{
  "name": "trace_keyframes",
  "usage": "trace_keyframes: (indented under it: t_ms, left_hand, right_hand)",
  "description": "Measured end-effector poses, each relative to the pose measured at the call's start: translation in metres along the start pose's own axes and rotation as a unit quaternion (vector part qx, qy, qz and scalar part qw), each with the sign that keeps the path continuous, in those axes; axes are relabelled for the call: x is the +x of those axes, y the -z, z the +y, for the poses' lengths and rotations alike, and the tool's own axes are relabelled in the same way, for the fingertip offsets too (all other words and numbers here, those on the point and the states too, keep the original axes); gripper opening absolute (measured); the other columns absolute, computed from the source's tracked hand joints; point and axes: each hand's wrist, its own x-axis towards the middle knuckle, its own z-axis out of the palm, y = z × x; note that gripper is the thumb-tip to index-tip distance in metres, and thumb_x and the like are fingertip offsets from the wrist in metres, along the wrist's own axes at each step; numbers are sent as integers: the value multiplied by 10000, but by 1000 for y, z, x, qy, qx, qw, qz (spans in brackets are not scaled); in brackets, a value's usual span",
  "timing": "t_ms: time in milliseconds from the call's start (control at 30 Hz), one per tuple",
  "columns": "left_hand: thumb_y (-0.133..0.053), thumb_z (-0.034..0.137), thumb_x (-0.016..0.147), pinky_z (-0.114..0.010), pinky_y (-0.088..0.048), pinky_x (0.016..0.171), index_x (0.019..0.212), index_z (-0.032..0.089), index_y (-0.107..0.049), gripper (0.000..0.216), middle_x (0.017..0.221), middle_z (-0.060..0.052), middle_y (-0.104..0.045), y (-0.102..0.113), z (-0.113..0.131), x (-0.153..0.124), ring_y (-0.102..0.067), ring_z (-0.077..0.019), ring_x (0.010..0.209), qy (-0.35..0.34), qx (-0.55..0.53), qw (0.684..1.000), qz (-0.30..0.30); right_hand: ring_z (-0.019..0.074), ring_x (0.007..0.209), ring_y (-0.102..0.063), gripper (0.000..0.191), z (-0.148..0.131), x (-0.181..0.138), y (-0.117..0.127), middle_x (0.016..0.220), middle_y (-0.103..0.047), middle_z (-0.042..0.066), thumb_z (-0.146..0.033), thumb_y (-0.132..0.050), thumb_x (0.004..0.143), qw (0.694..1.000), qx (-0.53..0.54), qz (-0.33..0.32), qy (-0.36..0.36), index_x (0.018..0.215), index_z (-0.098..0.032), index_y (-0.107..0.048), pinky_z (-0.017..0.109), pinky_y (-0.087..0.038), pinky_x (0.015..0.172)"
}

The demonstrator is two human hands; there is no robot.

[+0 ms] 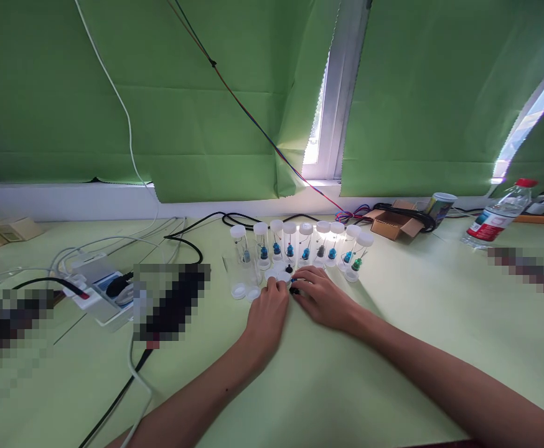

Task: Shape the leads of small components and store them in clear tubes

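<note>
My left hand [268,308] is closed, its curled fingertips at some small white round caps [282,275] on the table. What those fingers hold, if anything, is hidden. Close beside it, my right hand [322,295] pinches a small black-and-blue part [294,289] between thumb and fingers. Another little black piece [289,269] stands just beyond the fingertips. Behind both hands is a row of clear tubes with white lids [305,229]. Small blue pieces with thin stems [305,254] show inside several tubes; one at the right has a green piece [356,264]. Clear tubes without such pieces [234,274] stand left.
A white power strip [106,295] with plugs and cables lies to the left. Black cables [228,218] run behind the tubes. At the back right are an open cardboard box [393,223], a can [439,208] and a plastic bottle with a red cap [500,214].
</note>
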Motion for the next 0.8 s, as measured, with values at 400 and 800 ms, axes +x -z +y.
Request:
trace_keyframes:
  t_ms: [400, 800]
  left_hand:
    - [-270, -1, 906, -296, -522, 671, 1145, 112, -515, 360, 1046, -147, -578, 6, 1, -5, -695, -218, 827, 42, 17, 999, -6]
    - [-301, -19, 898, -288, -511, 690, 1105, 94, -523, 323, 1005, -148, -587, 2, -2, 1, -687, -220, 855, 32, 1, 999, -10]
  right_hand:
    - [270, 1150, -533, 192, 1, 0, -1, 1115, -653, 108, -182, -544, 914, 1000, -1, 2, -7, 1084, -197, -631, 484, -468, 959]
    - [265, 1138, -539, 186, -2, 0, 2, 1108, -658, 105, -177, -545, 912, 1000, -3, -4, -13, 1074, -188, -635, 473, -467, 955]
